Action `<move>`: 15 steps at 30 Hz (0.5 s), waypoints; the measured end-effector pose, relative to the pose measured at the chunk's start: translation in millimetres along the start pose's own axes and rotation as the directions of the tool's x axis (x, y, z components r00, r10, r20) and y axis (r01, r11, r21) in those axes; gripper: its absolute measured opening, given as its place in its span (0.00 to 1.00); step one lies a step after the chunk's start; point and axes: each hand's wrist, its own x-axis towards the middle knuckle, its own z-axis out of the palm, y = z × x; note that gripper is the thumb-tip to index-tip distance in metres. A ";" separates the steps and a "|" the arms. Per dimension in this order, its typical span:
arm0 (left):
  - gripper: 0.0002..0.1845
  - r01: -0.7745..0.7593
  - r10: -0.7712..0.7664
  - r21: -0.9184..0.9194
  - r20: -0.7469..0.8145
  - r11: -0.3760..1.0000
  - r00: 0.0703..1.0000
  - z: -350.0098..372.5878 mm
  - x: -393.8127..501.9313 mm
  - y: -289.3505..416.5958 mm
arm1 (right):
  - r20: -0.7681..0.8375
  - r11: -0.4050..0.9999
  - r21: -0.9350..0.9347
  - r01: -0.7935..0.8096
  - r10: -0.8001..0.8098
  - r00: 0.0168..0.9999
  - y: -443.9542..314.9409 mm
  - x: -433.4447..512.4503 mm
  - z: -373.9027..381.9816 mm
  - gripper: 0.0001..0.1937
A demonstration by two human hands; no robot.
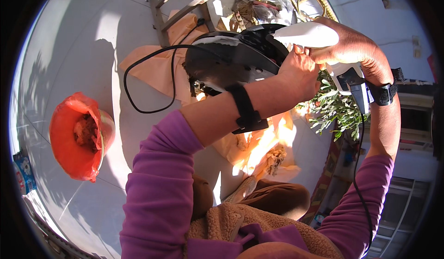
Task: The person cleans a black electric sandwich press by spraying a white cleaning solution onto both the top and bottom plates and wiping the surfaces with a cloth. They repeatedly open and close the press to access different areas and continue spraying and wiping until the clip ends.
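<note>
My right hand (350, 45) is wrapped around a white trigger spray bottle (307, 35), just below its head. The nozzle end points left, over a black round electric appliance (229, 59) that stands tilted. My left hand (301, 73) is curled right under the spray head, its fingertips against the trigger area; its grip is partly hidden. White patches show on the appliance's rim, and its black power cord (126, 82) loops out to the left. Beneath it lies an orange-peach cloth or sheet (149, 63), with a crumpled brownish wad (276, 158) on its nearer part.
A bucket lined with a red plastic bag (66, 134) stands at left with crumpled waste inside. Behind the appliance are a wooden frame (187, 10) and a pile of odds and ends (260, 10). A leafy green plant (336, 106) is at right. A thin cable (357, 175) runs along my right arm.
</note>
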 end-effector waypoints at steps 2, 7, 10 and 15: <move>0.24 0.032 -0.032 -0.092 0.005 0.995 0.999 0.8 1.1 1.1 | 0.027 0.998 -0.059 0.008 -0.006 1.000 -7.8 8.2 -0.1 0.33; 0.24 0.051 -0.040 -0.249 0.048 0.967 0.998 -1.3 6.1 -4.2 | -0.001 0.985 -0.168 -0.034 0.034 0.999 -19.0 21.8 -1.0 0.28; 0.24 0.007 -0.005 -0.224 0.011 0.975 1.000 -6.5 5.4 -3.0 | -0.003 0.979 -0.190 -0.080 0.081 0.997 -20.5 23.9 0.6 0.29; 0.23 0.045 -0.041 -0.183 0.027 0.982 0.999 -15.0 5.4 -1.0 | 0.001 0.997 -0.058 -0.054 0.054 0.999 -22.1 24.5 0.9 0.34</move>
